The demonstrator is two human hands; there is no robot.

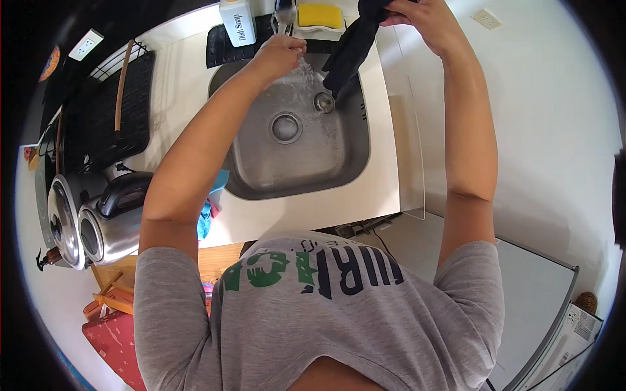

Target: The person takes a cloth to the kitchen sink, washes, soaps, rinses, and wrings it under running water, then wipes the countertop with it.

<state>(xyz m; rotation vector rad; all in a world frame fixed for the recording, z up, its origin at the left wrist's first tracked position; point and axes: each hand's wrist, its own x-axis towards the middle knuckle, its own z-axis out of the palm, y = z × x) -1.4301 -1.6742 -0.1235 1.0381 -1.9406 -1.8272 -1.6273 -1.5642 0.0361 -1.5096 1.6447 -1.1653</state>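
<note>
My right hand (424, 25) is raised at the upper right, its fingers closed on a wet-looking black cloth (355, 45). The cloth hangs down over the right back corner of the steel sink (306, 176). My left hand (282, 55) is curled at the back of the sink, just below the metal faucet (285, 18). Its fingers are pressed together, and what they hold, if anything, is hidden. Water (301, 77) runs beside that hand into the basin. A small round metal strainer (323, 101) lies near the cloth's lower end, right of the drain (285, 128).
Behind the sink stand a white dish soap bottle (237, 23) and a yellow sponge (319, 15) on a holder. A black dish rack (107, 98), a kettle (114, 221) and a lidded pot (65, 218) sit to the left. The wall (541, 117) borders the right side.
</note>
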